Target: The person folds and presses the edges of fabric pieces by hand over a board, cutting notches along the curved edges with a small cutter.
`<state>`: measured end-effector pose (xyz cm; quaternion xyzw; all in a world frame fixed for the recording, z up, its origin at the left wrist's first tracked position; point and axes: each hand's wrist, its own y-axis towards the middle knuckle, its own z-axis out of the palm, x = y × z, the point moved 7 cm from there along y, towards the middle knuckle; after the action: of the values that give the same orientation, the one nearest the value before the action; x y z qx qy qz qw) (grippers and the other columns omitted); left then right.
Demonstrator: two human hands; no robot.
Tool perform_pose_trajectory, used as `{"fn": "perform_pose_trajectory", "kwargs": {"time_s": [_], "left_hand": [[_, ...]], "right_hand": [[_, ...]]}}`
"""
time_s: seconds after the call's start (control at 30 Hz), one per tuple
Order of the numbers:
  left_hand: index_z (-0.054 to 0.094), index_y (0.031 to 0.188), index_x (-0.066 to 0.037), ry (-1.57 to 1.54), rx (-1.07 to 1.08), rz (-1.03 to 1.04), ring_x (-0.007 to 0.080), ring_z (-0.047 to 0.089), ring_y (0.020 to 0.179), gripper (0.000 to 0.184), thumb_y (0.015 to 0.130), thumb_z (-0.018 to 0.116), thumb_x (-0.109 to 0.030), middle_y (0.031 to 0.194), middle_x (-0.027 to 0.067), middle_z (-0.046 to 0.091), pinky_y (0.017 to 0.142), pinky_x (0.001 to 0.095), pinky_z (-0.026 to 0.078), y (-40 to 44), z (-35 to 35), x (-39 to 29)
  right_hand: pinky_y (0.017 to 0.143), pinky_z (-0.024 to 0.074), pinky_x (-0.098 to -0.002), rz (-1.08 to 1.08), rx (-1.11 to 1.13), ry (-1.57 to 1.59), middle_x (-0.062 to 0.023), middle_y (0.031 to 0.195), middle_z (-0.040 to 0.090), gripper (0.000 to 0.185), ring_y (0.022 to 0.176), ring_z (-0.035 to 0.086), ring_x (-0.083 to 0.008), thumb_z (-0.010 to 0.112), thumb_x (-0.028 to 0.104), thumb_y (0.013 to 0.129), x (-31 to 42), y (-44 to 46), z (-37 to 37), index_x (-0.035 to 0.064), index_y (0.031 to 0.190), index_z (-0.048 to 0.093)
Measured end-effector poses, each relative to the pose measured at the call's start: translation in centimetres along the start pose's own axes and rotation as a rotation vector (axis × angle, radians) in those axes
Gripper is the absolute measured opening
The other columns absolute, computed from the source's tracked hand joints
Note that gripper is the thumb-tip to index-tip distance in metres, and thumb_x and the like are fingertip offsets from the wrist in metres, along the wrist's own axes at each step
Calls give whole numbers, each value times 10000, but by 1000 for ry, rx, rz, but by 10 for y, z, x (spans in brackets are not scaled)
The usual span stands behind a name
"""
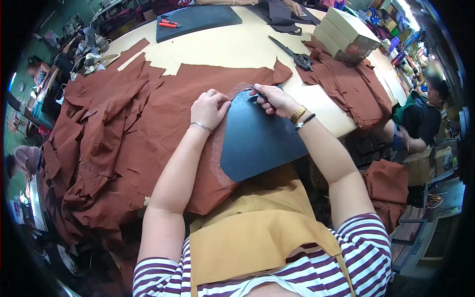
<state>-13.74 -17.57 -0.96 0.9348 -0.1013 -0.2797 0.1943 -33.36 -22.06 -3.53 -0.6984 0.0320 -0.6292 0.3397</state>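
A wide sheet of rust-brown fabric (168, 94) spreads over the table, bunched into folds on the left. A black board (262, 138) with rounded corners lies at the table's near edge, beside whitish chalk-like marks on the fabric. My left hand (210, 109) is closed at the board's upper left edge, its thumb and fingers pinching the fabric there. Wrapped around a small black-handled tool (266, 102), my right hand (277, 100) rests over the board's top end. The tool's tip points left toward the fabric edge; its exact kind is partly hidden by my fingers.
Large dark shears (292, 53) lie beyond my right hand, near folded brown fabric (346, 89) and a cardboard box (344, 34). A black mat (198, 22) with a red cutter (169, 24) lies at the far side. Other people's hands (294, 7) and a seated person (420, 114) are nearby.
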Motion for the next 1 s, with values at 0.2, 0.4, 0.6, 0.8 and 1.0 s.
{"fn": "perform_pose_trajectory", "kwargs": {"time_s": [0.2,0.4,0.6,0.8,1.0], "left_hand": [[713,858,-122,-128,-67,-32,165,665,725,117,835,713,-237,845,11,651,665,299,536,-2,-7,0],[707,871,-106,-204,-90,-49,144,669,692,113,841,714,-215,839,15,652,646,281,536,-3,-10,1],[711,860,-106,-212,-86,-62,138,663,682,133,839,719,-237,825,18,653,645,275,535,-3,-8,3],[715,866,-106,-220,-80,-73,141,667,683,135,842,715,-240,839,23,664,645,276,539,-3,-8,4],[713,863,-101,-222,-87,-64,144,672,691,140,842,716,-240,844,25,665,647,277,539,-2,-8,4]], "right_hand": [[393,270,-141,248,249,301,48,692,438,351,514,328,-19,463,442,1003,-22,-1,24,110,1074,554],[358,236,-128,280,304,398,86,625,346,380,475,283,1,403,426,1027,-17,13,36,80,1064,555],[350,228,-133,248,222,436,85,616,356,361,467,280,6,418,407,1026,-18,17,34,83,1039,574],[346,225,-129,237,214,416,88,609,358,352,463,274,10,429,404,1023,-21,5,32,85,1023,579],[344,228,-129,275,203,411,88,605,361,341,462,281,9,432,393,1023,-17,6,37,84,1025,576]]}}
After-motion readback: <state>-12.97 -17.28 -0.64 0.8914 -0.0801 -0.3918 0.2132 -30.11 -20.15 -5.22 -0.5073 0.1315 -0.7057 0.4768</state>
